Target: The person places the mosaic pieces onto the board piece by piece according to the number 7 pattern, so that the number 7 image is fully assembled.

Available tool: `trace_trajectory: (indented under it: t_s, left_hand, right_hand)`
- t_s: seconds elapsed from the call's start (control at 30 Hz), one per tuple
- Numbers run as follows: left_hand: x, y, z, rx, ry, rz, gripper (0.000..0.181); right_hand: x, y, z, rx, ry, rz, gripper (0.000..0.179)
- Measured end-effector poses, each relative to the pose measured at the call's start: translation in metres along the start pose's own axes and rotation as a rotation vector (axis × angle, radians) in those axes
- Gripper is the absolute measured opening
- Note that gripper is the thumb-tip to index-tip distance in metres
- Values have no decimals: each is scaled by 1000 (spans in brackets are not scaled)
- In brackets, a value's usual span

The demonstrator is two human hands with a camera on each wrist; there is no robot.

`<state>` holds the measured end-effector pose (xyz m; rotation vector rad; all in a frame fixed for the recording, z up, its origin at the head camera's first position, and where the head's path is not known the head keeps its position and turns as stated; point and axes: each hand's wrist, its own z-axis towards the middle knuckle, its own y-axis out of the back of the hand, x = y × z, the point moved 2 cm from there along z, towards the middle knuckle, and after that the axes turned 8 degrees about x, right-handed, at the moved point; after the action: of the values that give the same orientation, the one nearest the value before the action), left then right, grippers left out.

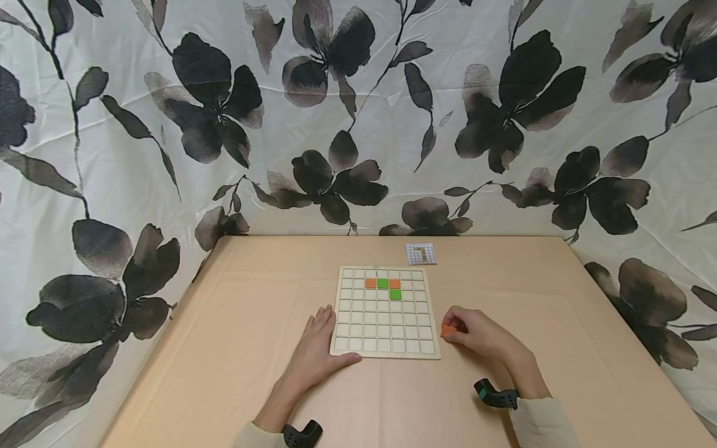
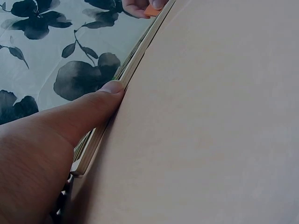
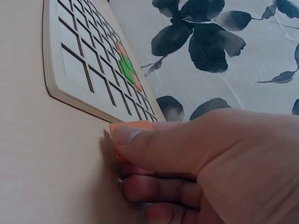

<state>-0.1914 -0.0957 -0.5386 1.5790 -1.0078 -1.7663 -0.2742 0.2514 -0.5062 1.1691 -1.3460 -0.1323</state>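
A pale wooden grid board lies on the table. Toward its far side, orange, green and orange square tiles form a row, with another green tile directly below the right orange one. My left hand rests at the board's near-left corner, fingers extended along its left side and thumb against the near edge. Just off the board's right side, my right hand pinches an orange square tile between thumb and fingers. A speck of green shows by its knuckles in the head view.
Behind the board lies a small card printed with a grid pattern. The light wooden table ends at a white cloth with dark flowers. Each wrist wears a black band.
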Motion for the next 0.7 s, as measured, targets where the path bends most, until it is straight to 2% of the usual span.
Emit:
trace_trajectory:
  t_s: [0.37, 0.5, 0.7]
  left_hand:
    - [1, 0, -1, -1, -1, -3, 115]
    - [1, 0, -2, 1, -2, 2, 115]
    - [1, 1, -3, 2, -7, 0, 115]
  right_hand:
    - [5, -2, 3, -50, 2, -19, 17]
    - [11, -4, 5, -60, -22, -16, 16]
    - [22, -5, 9, -72, -2, -32, 16]
